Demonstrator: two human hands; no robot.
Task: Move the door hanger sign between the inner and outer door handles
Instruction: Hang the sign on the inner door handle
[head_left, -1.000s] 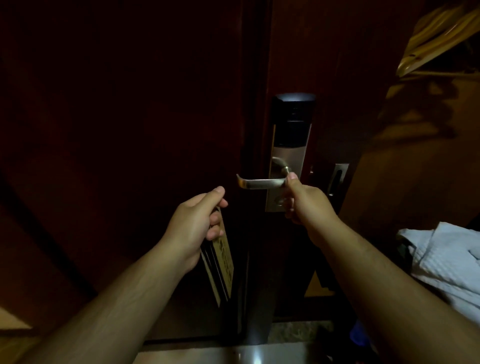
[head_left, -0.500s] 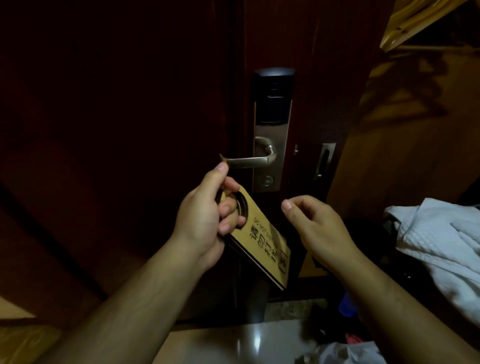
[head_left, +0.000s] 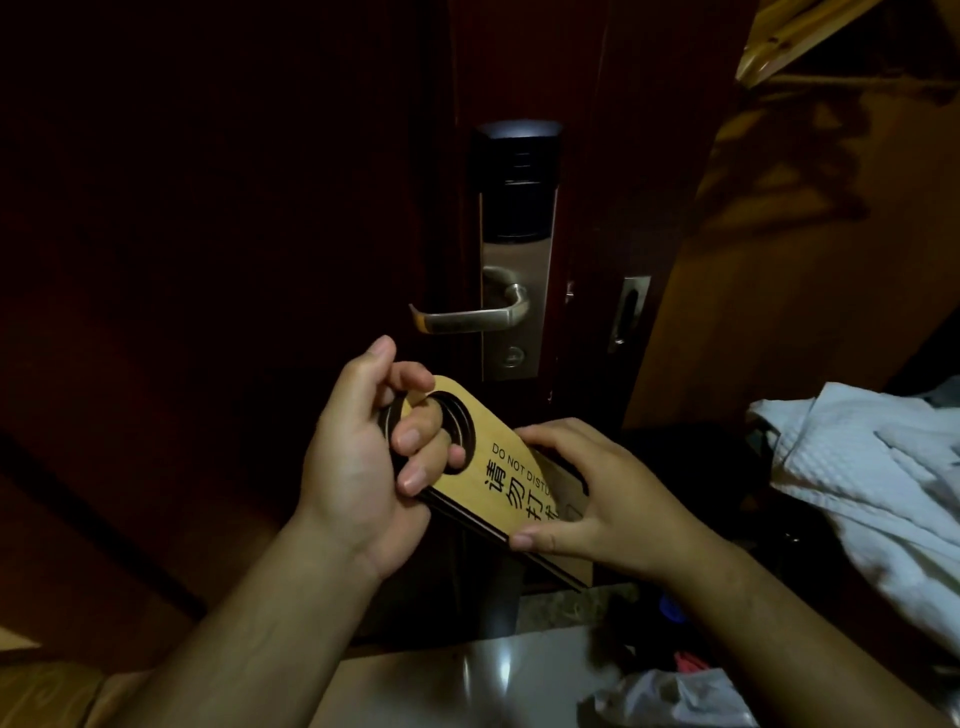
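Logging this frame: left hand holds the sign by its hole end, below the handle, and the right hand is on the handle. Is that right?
Not quite. The right hand is not on the handle; it holds the lower end of the sign, as the head view shows. The left hand does hold the sign by its hole end, below the handle.

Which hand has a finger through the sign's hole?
The left hand; the right hand grips the sign by its lower end, away from the hole.
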